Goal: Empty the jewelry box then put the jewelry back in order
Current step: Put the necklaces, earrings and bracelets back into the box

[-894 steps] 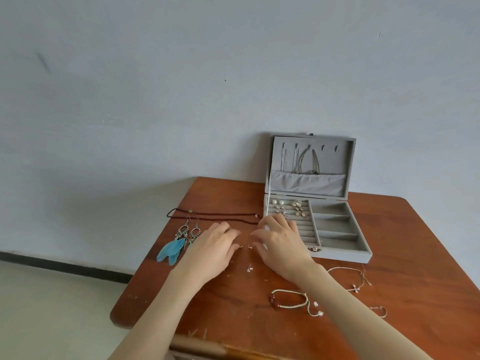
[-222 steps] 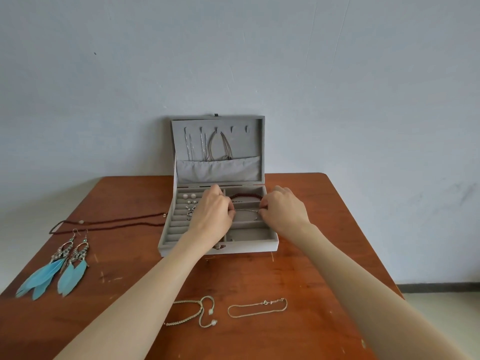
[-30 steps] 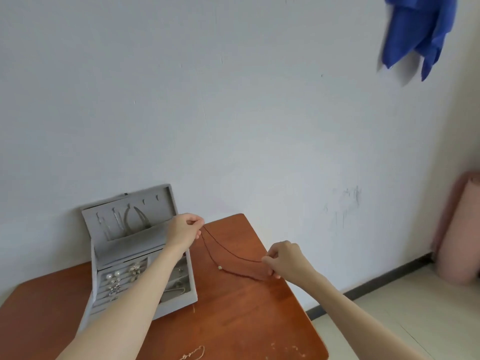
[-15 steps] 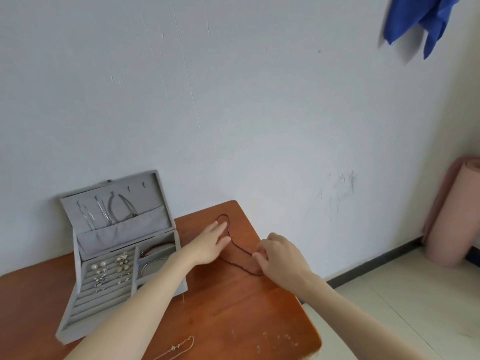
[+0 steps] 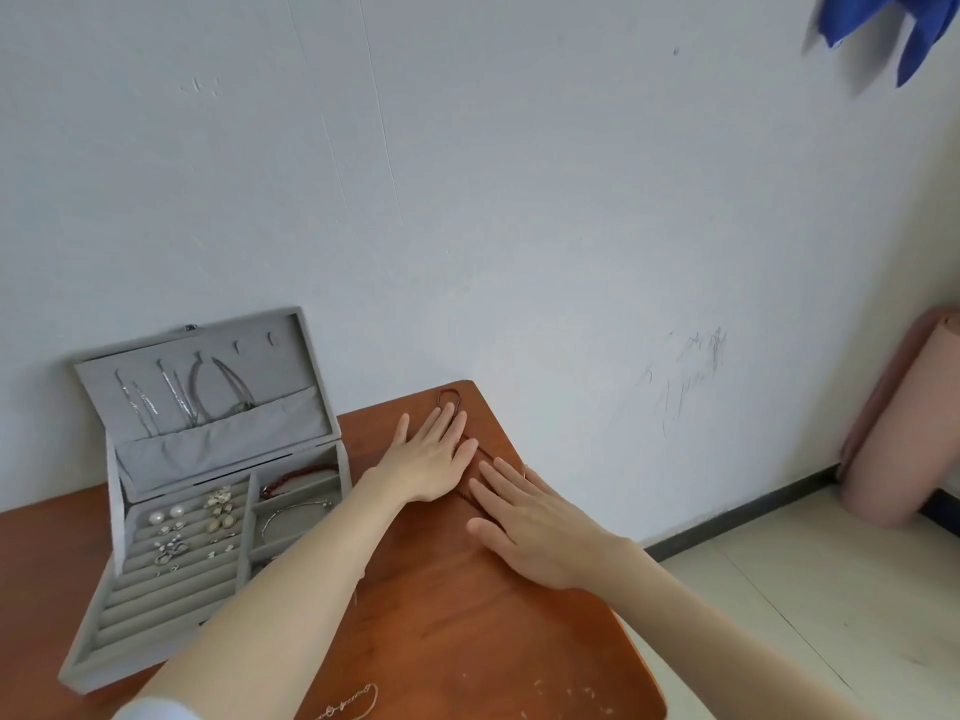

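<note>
A pale grey-blue wall (image 5: pixel 519 200) with faint scratch marks rises beyond the hands, above a dark skirting strip (image 5: pixel 737 517). The reddish-brown wooden tabletop (image 5: pixel 467 615) lies under them. Right of them spreads a cream floor (image 5: pixel 805 589), with a pink roll (image 5: pixel 904 423) and blue cloth (image 5: pixel 893 23).

You had a worktop (image 5: pixel 467 641) of reddish-brown wood, smooth with a faint sheen and pale scuffs near its front. The jewelry box (image 5: pixel 171 605) was lined in matt grey velvety cloth. The chain (image 5: pixel 348 705) looked like shiny metal.
</note>
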